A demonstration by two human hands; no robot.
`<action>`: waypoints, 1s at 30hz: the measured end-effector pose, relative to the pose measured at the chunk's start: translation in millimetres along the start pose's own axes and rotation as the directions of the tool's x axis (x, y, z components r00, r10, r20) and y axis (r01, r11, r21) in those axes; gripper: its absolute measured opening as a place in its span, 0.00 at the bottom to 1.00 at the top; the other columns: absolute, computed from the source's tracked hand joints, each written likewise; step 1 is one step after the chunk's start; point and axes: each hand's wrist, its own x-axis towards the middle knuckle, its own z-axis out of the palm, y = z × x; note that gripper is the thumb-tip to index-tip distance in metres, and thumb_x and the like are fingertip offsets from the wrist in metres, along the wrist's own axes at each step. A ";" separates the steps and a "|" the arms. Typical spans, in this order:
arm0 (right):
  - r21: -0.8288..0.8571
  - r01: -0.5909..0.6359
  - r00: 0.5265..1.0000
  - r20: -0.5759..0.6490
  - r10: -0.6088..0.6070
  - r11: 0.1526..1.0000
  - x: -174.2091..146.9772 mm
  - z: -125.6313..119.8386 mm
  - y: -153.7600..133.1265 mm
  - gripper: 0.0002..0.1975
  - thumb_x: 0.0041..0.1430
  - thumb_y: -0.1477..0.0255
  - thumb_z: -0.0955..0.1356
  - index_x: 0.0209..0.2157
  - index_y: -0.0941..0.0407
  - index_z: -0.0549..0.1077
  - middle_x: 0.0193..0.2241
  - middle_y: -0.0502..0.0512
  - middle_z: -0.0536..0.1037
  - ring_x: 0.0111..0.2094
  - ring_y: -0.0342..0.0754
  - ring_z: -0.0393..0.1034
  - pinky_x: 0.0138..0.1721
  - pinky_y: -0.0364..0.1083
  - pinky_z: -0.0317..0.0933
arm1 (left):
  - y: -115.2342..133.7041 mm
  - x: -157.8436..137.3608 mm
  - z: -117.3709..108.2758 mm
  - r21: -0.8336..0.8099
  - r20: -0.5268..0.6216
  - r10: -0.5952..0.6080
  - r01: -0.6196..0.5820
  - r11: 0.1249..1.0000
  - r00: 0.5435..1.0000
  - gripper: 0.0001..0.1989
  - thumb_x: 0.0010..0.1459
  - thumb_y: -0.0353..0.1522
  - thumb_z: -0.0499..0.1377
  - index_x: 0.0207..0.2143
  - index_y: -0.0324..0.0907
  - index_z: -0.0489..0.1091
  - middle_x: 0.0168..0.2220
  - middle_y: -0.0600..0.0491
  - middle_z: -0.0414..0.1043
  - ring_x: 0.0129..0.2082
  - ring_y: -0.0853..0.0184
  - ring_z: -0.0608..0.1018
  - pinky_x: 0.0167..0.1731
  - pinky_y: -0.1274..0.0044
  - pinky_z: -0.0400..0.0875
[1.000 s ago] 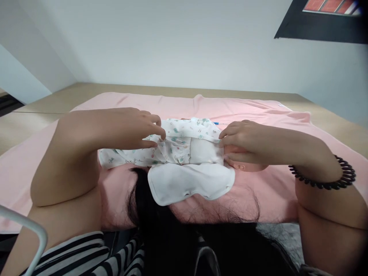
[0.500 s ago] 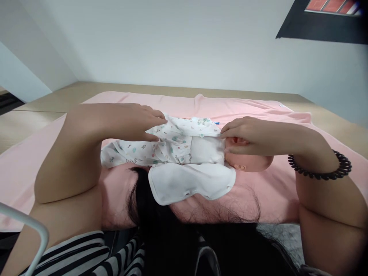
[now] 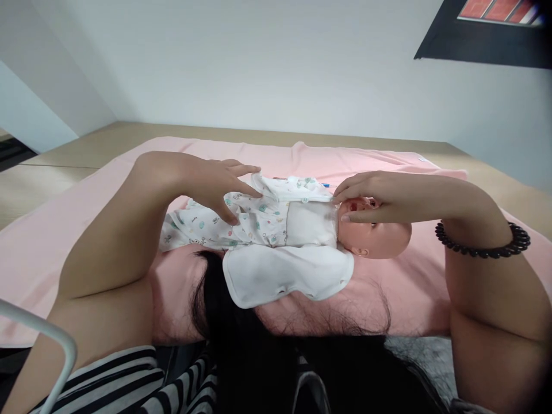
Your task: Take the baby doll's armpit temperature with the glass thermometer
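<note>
A baby doll (image 3: 383,240) lies on its back, head to the right, in white printed baby clothes (image 3: 263,221). One plain white flap (image 3: 284,275) of the clothes is spread toward me, and a printed flap (image 3: 297,187) is folded back on the far side. My left hand (image 3: 215,183) is over the doll's lower body, fingers spread, fingertips at the near corner of the printed flap. My right hand (image 3: 371,195) arches over the doll's face. Its fingertips touch the flap's end by the neck, with the thumb apart near the mouth.
A pink blanket (image 3: 431,287) covers most of the wooden table (image 3: 101,141), which stands against a pale wall (image 3: 276,69). A small blue item (image 3: 326,185) shows beyond the doll. Long dark hair (image 3: 241,333) hangs over the near edge.
My left hand has shifted slightly right and spread its fingers wider, and the printed flap's left corner has lifted. My right hand has barely moved; its thumb sits a little farther right.
</note>
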 end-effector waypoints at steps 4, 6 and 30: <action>0.036 0.039 0.997 -0.063 -0.037 0.999 0.2 2.8 5.7 0.16 0.67 0.57 0.65 0.49 0.46 0.79 0.44 0.51 0.81 0.42 0.54 0.73 0.42 0.50 0.62 | -0.2 9.3 -8.5 -0.327 0.296 0.009 0.093 0.940 0.955 0.37 0.56 0.46 0.68 0.66 0.47 0.66 0.74 0.48 0.56 0.70 0.54 0.65 0.65 0.66 0.65; 0.051 0.054 0.991 -0.122 -0.048 0.997 0.5 4.3 9.1 0.15 0.65 0.55 0.66 0.49 0.42 0.80 0.44 0.49 0.81 0.41 0.55 0.74 0.40 0.51 0.62 | -4.7 14.8 -7.1 -0.393 0.371 -0.008 0.165 0.904 0.928 0.41 0.54 0.48 0.67 0.69 0.56 0.61 0.75 0.55 0.53 0.74 0.52 0.60 0.69 0.65 0.58; 0.233 -0.470 0.867 -0.056 0.495 0.851 46.4 74.1 173.9 0.32 0.63 0.50 0.68 0.62 0.54 0.74 0.63 0.60 0.72 0.63 0.64 0.68 0.62 0.60 0.65 | -28.7 51.7 40.1 -0.488 0.430 -0.204 0.417 0.767 0.879 0.49 0.62 0.65 0.43 0.77 0.51 0.42 0.79 0.51 0.35 0.78 0.45 0.41 0.73 0.51 0.43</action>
